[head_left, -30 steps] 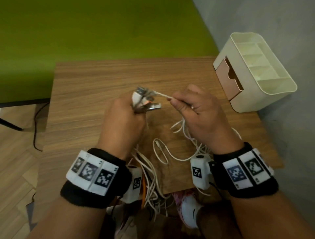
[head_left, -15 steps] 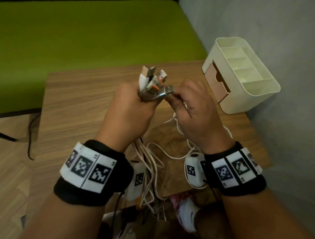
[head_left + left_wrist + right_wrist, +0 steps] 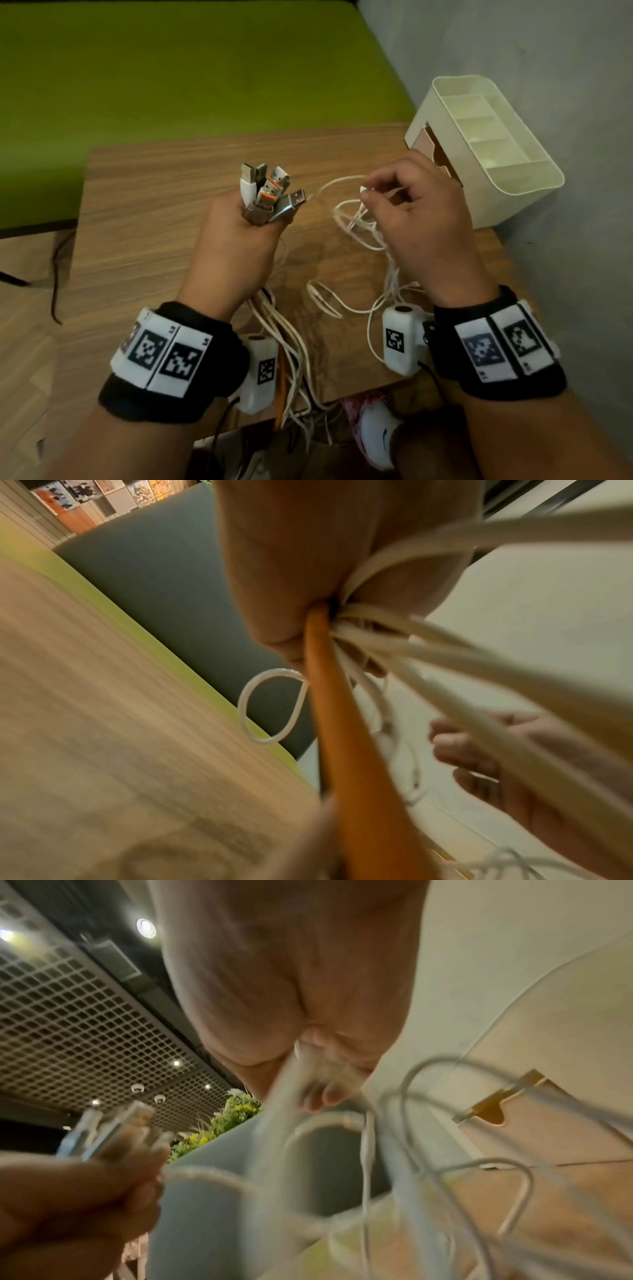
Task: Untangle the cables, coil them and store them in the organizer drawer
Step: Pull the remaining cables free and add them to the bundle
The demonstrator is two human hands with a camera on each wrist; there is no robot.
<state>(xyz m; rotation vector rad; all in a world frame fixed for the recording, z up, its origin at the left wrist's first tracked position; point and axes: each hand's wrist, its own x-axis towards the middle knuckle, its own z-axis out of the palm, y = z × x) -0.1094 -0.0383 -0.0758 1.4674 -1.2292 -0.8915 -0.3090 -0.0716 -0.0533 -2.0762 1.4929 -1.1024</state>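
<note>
The wood-grain tabletop (image 3: 154,212) carries the whole job, and its near edge is where the trouble hangs: the bundle of white cables (image 3: 356,219) spills off it toward the floor, so any pull has to lift that weight. Behind the table runs a flat green surface (image 3: 171,68), and a grey wall (image 3: 548,68) closes the right side. At the far right corner, against that wall, stands the cream plastic desk organizer (image 3: 534,185) with its open top compartments; its tan drawer (image 3: 442,157) faces left toward the hands and looks pulled slightly out, though the right hand hides part of it. No cable is in it yet. The left hand (image 3: 236,246) is closed in a fist around the gathered plug ends, held upright above the middle of the table, probably so that every cable starts from one fixed point and each can be drawn free in turn. From the bottom of that fist the cords fan down, one orange cable (image 3: 342,737) among the white ones. The right hand (image 3: 424,219), just right of the fist and in front of the organizer, has its fingers curled and pinches a single thin white strand, drawing it sideways out of the loops below. Those loops lying crossed on the table are what stands in the way. The cluster of metal USB plugs (image 3: 270,192) juts from the top of the fist, one with an orange collar.
</note>
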